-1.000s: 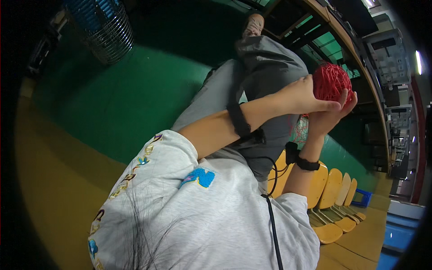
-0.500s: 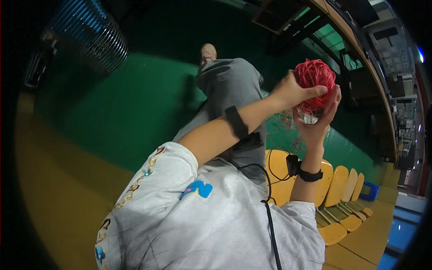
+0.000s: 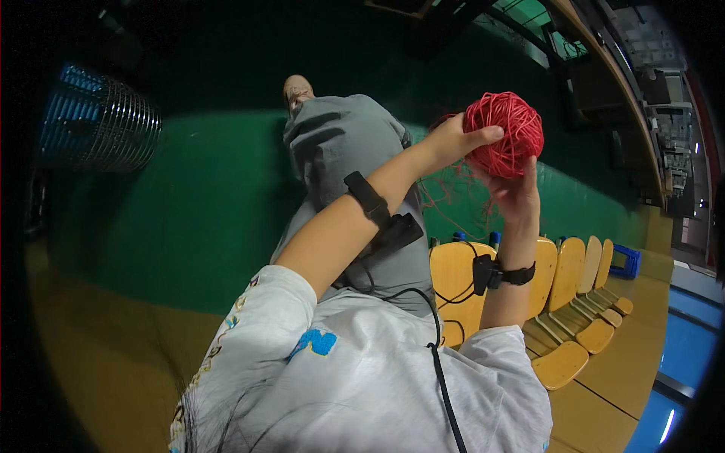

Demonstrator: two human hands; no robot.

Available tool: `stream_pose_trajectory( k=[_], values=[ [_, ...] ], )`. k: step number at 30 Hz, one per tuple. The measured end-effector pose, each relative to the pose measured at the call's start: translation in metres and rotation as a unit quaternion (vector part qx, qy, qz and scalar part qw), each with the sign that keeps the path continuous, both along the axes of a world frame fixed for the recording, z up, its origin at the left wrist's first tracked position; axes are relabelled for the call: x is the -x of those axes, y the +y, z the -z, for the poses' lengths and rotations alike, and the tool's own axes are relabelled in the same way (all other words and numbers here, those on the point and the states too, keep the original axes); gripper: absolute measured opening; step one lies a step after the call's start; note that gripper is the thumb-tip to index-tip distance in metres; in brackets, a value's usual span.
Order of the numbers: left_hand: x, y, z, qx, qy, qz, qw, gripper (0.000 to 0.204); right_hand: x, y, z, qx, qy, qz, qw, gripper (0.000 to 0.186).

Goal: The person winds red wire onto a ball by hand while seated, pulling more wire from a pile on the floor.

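Observation:
A round tangled ball of red string (image 3: 507,128) is held up right of centre. My left hand (image 3: 461,140) grips its left side, thumb across the front. My right hand (image 3: 515,189) is under the ball, fingers curved up against it and partly hidden. Loose red strands (image 3: 464,204) hang below, between my hands and over the floor. Both forearms carry black straps with small devices and cables (image 3: 483,273); my grey-trousered leg (image 3: 340,151) is beneath my left arm.
A row of yellow chairs (image 3: 453,275) runs to the right, with a blue stool (image 3: 625,260) at its end. A stack of metal-ringed items (image 3: 113,128) stands on the green floor (image 3: 181,226) at the left. A long wooden desk (image 3: 604,72) lines the upper right.
The ball and both my hands have moved leftward in the view, and the ball sits slightly higher. My leg also appears further left, and the surroundings have shifted as the view turned.

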State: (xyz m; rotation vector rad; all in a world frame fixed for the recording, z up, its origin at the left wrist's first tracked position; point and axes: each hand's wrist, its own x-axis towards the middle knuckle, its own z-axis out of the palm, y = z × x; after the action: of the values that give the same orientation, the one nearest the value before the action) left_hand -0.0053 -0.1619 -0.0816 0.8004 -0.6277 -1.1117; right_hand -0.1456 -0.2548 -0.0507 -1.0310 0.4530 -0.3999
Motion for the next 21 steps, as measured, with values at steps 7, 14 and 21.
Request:
stream_pose_trajectory(
  k=[7,14,21],
  values=[
    [-0.003,-0.009,0.022,-0.062,-0.037,0.009,0.997,0.064,-0.014,-0.008,0.014,0.129,-0.019,0.13,0.983,0.075],
    [-0.001,-0.013,0.033,-0.125,0.053,0.092,0.986,0.062,-0.022,-0.022,0.01,0.421,0.019,0.239,0.875,0.09],
    [-0.004,-0.007,0.037,-0.135,0.059,0.103,0.984,0.07,-0.017,-0.027,0.024,0.78,0.086,0.185,0.591,0.095]
  ],
)
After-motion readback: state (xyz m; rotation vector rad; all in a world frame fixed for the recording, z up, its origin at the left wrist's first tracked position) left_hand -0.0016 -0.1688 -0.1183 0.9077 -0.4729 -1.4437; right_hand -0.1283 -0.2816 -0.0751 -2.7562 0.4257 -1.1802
